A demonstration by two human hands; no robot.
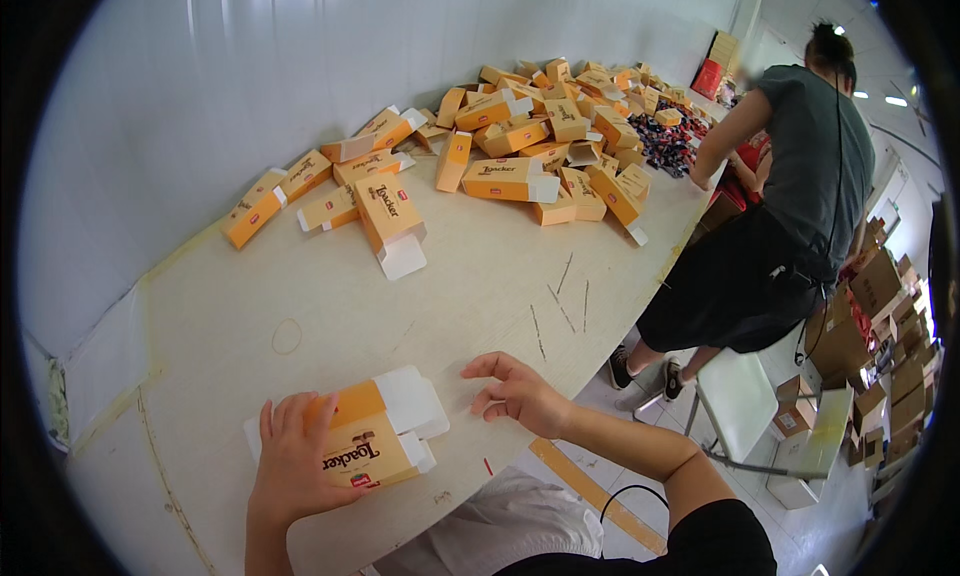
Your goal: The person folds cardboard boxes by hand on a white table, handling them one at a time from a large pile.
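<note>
My left hand lies over a yellow and orange Loacker carton, thumb along its lower edge and fingers across its top, gripping it on the pale table. White end flaps stick out from the carton's right end. Just right of those flaps, my right hand hovers with its fingers apart and curled a little, holding nothing. Farther up the table stands another carton with a white flap folded out towards me.
A heap of similar cartons runs along the wall. Beyond it are small dark wrapped pieces. A person leans over the table's far right. A white folding chair and cardboard boxes stand on the floor at right.
</note>
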